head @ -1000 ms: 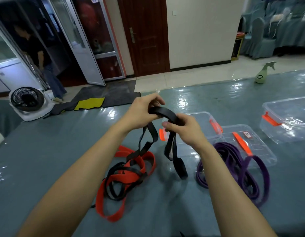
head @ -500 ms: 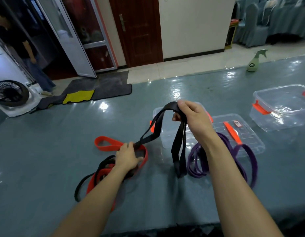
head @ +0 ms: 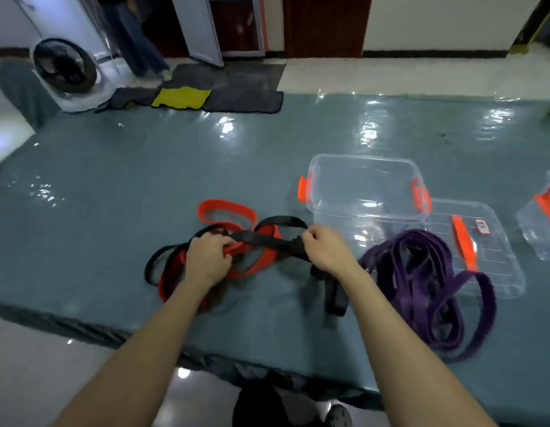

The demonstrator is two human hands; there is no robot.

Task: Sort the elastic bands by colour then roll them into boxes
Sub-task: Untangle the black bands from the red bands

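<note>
Left hand (head: 206,260) gripping black band (head: 267,238) amid red bands (head: 227,211) | right hand (head: 326,251) pinching same band, lowered from mid-air, just left of clear box (head: 363,160) | colour separation unfinished, rolling pending

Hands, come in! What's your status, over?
Left hand and right hand both grip the black band. It's tangled with red bands. Clear box empty, purple bands heaped nearby.

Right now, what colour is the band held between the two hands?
Black: the band between left hand and right hand, seen in the head view.
</note>
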